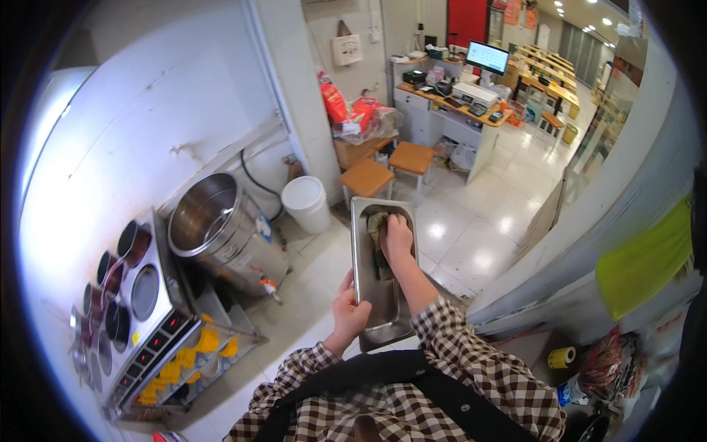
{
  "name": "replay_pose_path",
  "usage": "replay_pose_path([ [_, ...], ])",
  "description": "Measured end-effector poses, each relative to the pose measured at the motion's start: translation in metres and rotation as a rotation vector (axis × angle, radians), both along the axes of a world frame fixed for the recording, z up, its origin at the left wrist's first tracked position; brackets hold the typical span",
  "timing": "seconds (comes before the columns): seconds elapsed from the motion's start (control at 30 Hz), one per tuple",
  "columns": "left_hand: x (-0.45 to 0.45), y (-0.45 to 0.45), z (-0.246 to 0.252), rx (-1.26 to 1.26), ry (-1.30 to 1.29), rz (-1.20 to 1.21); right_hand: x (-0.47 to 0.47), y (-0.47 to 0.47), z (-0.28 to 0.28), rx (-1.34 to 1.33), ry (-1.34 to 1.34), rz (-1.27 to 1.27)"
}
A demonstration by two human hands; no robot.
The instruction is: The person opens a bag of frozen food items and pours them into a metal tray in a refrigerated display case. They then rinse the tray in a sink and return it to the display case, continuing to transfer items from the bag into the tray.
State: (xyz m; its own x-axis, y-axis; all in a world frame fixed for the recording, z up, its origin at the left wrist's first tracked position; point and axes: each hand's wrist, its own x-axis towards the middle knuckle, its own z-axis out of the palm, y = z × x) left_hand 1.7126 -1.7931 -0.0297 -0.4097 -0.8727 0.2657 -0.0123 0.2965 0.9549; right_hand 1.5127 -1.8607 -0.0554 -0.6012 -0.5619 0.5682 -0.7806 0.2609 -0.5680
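Note:
A long rectangular stainless steel food pan (406, 333) is held up before me, its open side towards me. My left hand (351, 312) grips its left rim, thumb over the edge and fingers behind the wall. Inside the pan, my right hand (399, 243) presses a dark greenish cloth (381, 265) against the bottom, near the far end. The cloth is bunched under my fingers, and part of it is hidden by the hand.
At left stand a multi-burner cooktop (131, 331) with pots and a big steel barrel (243, 243) with a tap. Ahead are a white bucket (305, 204), two stools (367, 178) and a counter (469, 110). A green cloth (640, 265) hangs at right.

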Motion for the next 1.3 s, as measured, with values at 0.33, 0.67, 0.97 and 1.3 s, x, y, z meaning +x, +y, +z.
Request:
replay_pose_path([
  [0.33, -0.232, -0.201, -0.060, 0.440, 0.167, -0.195, -0.139, -0.079, -0.041, 0.279, -0.668, 0.386],
  [0.67, -0.522, -0.304, -0.087, 0.465, 0.111, -0.621, -0.375, -0.092, -0.041, 0.434, -0.338, 0.369],
  [0.97, -0.766, -0.311, -0.098, 0.453, -0.071, -0.992, -0.749, -0.112, -0.048, 0.460, 0.566, -0.448],
  [1.3, -1.122, -0.312, -0.129, 0.162, 0.064, -0.882, -0.984, -0.090, -0.090, 1.107, -0.029, -0.156],
])
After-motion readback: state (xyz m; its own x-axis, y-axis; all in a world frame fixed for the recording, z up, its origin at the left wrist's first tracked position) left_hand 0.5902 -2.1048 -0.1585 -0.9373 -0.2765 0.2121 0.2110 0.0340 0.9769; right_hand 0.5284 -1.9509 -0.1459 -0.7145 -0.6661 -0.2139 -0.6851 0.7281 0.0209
